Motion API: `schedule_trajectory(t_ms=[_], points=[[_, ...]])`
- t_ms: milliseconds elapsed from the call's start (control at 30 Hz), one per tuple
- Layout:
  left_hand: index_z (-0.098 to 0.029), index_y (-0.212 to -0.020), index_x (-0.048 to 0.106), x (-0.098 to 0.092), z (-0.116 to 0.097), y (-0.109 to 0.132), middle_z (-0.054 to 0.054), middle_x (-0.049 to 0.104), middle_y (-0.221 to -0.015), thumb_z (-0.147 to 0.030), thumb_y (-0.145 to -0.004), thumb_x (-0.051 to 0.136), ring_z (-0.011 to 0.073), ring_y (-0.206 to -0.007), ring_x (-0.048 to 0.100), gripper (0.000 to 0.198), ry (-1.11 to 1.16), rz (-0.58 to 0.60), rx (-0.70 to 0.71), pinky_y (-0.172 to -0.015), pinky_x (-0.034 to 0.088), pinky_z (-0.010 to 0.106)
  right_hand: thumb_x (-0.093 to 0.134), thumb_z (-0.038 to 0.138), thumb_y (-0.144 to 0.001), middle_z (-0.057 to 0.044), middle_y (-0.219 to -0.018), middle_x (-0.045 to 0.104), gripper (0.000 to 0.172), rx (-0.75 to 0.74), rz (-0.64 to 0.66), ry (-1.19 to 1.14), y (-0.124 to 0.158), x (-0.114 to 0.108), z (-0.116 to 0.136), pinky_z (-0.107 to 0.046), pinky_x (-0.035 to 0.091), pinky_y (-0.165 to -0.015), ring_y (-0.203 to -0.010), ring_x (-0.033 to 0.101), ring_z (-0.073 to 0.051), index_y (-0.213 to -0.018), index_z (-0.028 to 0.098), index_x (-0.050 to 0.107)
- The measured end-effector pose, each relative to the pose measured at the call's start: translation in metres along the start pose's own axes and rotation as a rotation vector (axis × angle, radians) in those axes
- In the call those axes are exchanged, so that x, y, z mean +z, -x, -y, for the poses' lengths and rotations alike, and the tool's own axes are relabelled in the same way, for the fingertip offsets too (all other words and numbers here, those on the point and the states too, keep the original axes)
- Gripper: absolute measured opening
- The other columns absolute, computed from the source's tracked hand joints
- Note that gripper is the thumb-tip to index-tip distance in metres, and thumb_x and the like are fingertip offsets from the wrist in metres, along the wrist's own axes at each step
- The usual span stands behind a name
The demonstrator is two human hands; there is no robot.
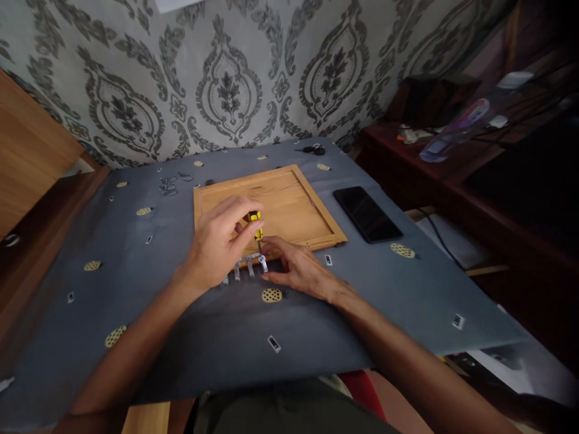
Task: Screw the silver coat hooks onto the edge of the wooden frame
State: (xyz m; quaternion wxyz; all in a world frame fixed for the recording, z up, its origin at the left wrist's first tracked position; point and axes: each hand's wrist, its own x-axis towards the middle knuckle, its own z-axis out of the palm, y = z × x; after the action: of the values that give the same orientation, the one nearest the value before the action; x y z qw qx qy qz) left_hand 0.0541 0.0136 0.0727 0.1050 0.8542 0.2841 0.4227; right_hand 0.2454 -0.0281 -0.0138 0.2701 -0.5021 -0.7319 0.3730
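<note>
My left hand (219, 241) is closed around the yellow-and-black handle of a small screwdriver (257, 232). The screwdriver stands nearly upright, its tip down at the right end of a silvery hook rail (250, 271) with several hooks. That rail lies along the near edge of a wooden framed board (289, 208), its hooks pointing toward me. With thumb and fingers bent about the rail's right end, my right hand (303, 268) grips it beside the screwdriver tip. The left hand hides part of the board.
A black phone (367, 214) lies right of the board on the patterned cloth (172, 337). Keys (313, 149) are near the wall, and small metal hooks (169, 185) lie at the back left. A plastic bottle (474, 117) stands on the dark furniture at right.
</note>
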Motion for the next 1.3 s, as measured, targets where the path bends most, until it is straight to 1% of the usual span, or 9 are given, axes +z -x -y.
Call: schedule_trajectory(t_ms=[167, 333, 467, 600, 833, 1033, 1200, 1300], points=[[-0.021, -0.101, 0.065, 0.0, 0.001, 0.001, 0.002, 0.071, -0.094, -0.014, -0.091, 0.062, 0.0111, -0.075, 0.067, 0.012, -0.001, 0.009, -0.007, -0.068, 0.057, 0.023, 0.075, 0.031, -0.079, -0.008, -0.122, 0.071, 0.062, -0.002, -0.002, 0.003, 0.0, 0.0, 0.001, -0.036, 0.055, -0.074, -0.089, 0.071, -0.022, -0.136, 0.023, 0.051], [-0.019, -0.101, 0.064, 0.001, 0.0, 0.001, 0.002, 0.071, -0.094, -0.011, -0.09, 0.063, 0.0112, -0.078, 0.068, 0.014, -0.003, 0.007, 0.002, -0.069, 0.056, 0.022, 0.076, 0.032, -0.077, -0.008, -0.121, 0.072, 0.063, -0.001, -0.012, 0.029, 0.0, 0.0, 0.001, -0.037, 0.056, -0.077, -0.088, 0.071, -0.022, -0.135, 0.023, 0.052], [-0.017, -0.1, 0.064, 0.0, -0.001, 0.001, 0.002, 0.07, -0.093, -0.01, -0.09, 0.064, 0.0113, -0.078, 0.068, 0.012, -0.019, 0.004, 0.022, -0.07, 0.056, 0.022, 0.077, 0.034, -0.077, -0.008, -0.12, 0.071, 0.062, -0.026, -0.019, 0.007, 0.0, 0.0, -0.001, -0.036, 0.055, -0.076, -0.089, 0.07, -0.021, -0.134, 0.022, 0.053], [-0.018, -0.101, 0.063, 0.001, -0.001, 0.001, 0.002, 0.07, -0.093, -0.01, -0.09, 0.064, 0.0119, -0.082, 0.069, 0.013, -0.029, 0.009, 0.022, -0.071, 0.056, 0.023, 0.078, 0.034, -0.077, -0.01, -0.119, 0.071, 0.063, -0.022, -0.001, -0.014, 0.001, -0.003, 0.001, -0.035, 0.054, -0.075, -0.089, 0.069, -0.021, -0.133, 0.02, 0.054], [-0.018, -0.102, 0.063, 0.001, 0.001, 0.002, 0.002, 0.07, -0.094, -0.011, -0.091, 0.063, 0.011, -0.079, 0.068, 0.013, -0.019, 0.007, 0.018, -0.07, 0.056, 0.022, 0.079, 0.029, -0.076, -0.01, -0.116, 0.072, 0.063, -0.001, 0.061, 0.119, -0.003, -0.01, 0.012, -0.037, 0.051, -0.076, -0.084, 0.068, -0.022, -0.133, 0.02, 0.054], [-0.018, -0.102, 0.064, 0.0, 0.0, 0.002, 0.002, 0.071, -0.095, -0.01, -0.09, 0.064, 0.0113, -0.082, 0.069, 0.014, -0.014, 0.012, 0.005, -0.07, 0.056, 0.022, 0.077, 0.03, -0.078, -0.008, -0.113, 0.071, 0.056, -0.037, 0.087, 0.101, -0.005, -0.014, 0.011, -0.033, 0.049, -0.072, -0.082, 0.067, -0.019, -0.129, 0.022, 0.055], [-0.019, -0.1, 0.063, -0.001, -0.001, 0.002, 0.002, 0.071, -0.094, -0.011, -0.091, 0.063, 0.0117, -0.081, 0.069, 0.012, -0.026, 0.016, -0.003, -0.07, 0.056, 0.023, 0.077, 0.03, -0.077, -0.007, -0.106, 0.071, 0.06, -0.023, 0.081, 0.082, -0.005, -0.011, 0.007, -0.032, 0.048, -0.068, -0.076, 0.064, -0.017, -0.131, 0.021, 0.054], [-0.02, -0.101, 0.063, 0.0, -0.001, 0.001, 0.001, 0.071, -0.094, -0.011, -0.091, 0.063, 0.0115, -0.081, 0.068, 0.013, -0.023, 0.016, -0.006, -0.07, 0.056, 0.023, 0.078, 0.031, -0.075, -0.008, -0.105, 0.07, 0.062, -0.023, 0.064, 0.082, -0.006, -0.008, 0.006, -0.033, 0.048, -0.067, -0.074, 0.063, -0.017, -0.132, 0.019, 0.055]])
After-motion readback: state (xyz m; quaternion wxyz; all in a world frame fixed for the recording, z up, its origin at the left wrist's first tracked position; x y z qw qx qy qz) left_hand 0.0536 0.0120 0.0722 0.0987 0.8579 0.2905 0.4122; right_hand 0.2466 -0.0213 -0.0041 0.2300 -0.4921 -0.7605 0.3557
